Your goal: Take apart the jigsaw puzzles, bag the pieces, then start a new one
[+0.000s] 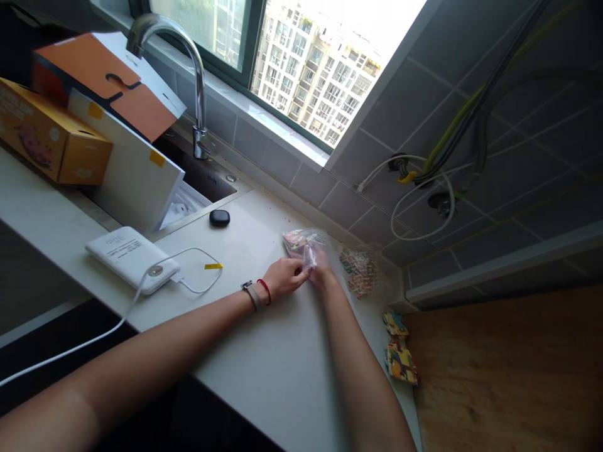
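At the far left, a yellow printed cardboard box [61,135] lies beside an open orange-and-white carton [113,78], whose flap has a hooked cut-out. In front of the carton a white box panel [127,164] with two yellow tabs leans over the steel sink [207,177]. Behind rises a chrome gooseneck faucet [200,94], below a window [311,69] that looks onto apartment blocks.

Nearer the counter's front edge lies a white power bank [129,258], a white cable [188,249] plugged into it and looping past a small yellow tag [213,267]. A rounded black case [219,218] sits by the sink's corner.

Right of these, the left hand [281,277] — a grey band [254,296] and a red bracelet [264,291] at its wrist — has thumb and fingers drawn together on the edge of a clear plastic bag [304,240]. The bag rests on the white counter [277,370], toward the wall, with colourful printed pieces showing inside. The right hand [321,265] is at the same bag, its fingers behind or within the film; whether they grip anything, I cannot tell.

Just right of that hand lies a second clear bag [365,270], full of small patterned pieces. Farther right, two stacks of colourful jigsaw pieces [401,362] sit at the counter's end, next to a wooden surface [509,370]. Above, cables [480,103] hang before grey wall tiles [522,188].
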`<state>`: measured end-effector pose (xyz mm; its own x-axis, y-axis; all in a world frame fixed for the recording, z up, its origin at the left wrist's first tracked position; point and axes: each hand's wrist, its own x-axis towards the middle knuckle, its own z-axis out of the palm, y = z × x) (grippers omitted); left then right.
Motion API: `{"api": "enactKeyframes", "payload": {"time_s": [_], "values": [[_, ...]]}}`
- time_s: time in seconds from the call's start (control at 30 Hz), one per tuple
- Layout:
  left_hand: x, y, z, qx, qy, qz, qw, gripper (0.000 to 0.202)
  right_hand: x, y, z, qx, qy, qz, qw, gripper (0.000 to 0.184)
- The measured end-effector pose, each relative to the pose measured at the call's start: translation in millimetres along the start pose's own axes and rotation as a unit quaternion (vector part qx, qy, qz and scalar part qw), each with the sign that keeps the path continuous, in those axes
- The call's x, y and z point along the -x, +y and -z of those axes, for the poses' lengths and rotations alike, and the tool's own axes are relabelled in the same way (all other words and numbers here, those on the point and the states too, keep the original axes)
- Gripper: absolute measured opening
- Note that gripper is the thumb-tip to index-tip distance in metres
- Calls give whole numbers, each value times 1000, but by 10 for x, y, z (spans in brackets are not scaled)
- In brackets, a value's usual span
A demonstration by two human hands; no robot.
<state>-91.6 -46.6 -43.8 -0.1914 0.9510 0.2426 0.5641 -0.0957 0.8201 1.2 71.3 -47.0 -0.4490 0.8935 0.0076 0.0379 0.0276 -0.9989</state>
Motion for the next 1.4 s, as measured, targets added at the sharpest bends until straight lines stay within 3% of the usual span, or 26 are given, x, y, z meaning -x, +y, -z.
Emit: {"api": "enactKeyframes", "payload": {"time_s": [0.13, 0.2, 0.27, 0.33, 0.37, 0.43, 0.47, 0.53, 0.6, 0.7, 0.8, 0.87, 1.03, 1.17, 1.27, 1.33, 1.4], "values": [[-90, -29, 67, 83, 73, 58, 992, 36, 282, -128, 124, 14, -20, -39, 999, 53], [-126, -44, 96, 118, 87, 87, 985, 38, 523, -206, 221, 50, -56, -13, 997, 50], [-145, -42, 110, 155, 82, 114, 978, 38, 795, -252, 333, 90, -71, 25, 993, 43], [-139, -16, 107, 190, 53, 135, 971, 37, 1031, -249, 459, 107, -14, 48, 993, 36], [-122, 5, 98, 212, 18, 143, 966, 36, 1114, -232, 525, 104, 34, 54, 993, 38], [-60, 54, 74, 276, -117, 160, 941, 37, 1186, -182, 646, 107, 142, 72, 982, 44], [-19, 77, 61, 317, -214, 169, 908, 38, 1177, -155, 693, 122, 189, 83, 971, 47], [65, 109, 42, 379, -396, 184, 816, 45, 1093, -108, 738, 174, 245, 95, 949, 59], [125, 115, 38, 397, -505, 195, 741, 50, 970, -70, 712, 235, 259, 98, 932, 78], [141, 98, 52, 397, -586, 201, 677, 52, 799, -12, 570, 310, 208, 82, 924, 95], [107, 88, 61, 405, -649, 184, 618, 48, 651, 61, 370, 374, 89, 60, 921, 97], [90, 90, 53, 407, -690, 162, 575, 46, 541, 109, 218, 427, 25, 49, 902, 99], [82, 69, -31, 420, -738, 113, 516, 44, 198, 146, -232, 557, 15, 26, 830, 90], [73, 15, -168, 444, -741, 103, 493, 40, -117, 91, -606, 622, 16, 35, 782, 75], [63, -12, -269, 454, -739, 87, 491, 41, -368, 38, -833, 640, 21, 43, 767, 70], [61, -21, -299, 460, -730, 72, 500, 45, -532, 10, -949, 637, 26, 57, 768, 67], [67, -36, -297, 479, -696, 53, 531, 50, -679, -6, -1039, 631, 34, 76, 771, 62]]}}
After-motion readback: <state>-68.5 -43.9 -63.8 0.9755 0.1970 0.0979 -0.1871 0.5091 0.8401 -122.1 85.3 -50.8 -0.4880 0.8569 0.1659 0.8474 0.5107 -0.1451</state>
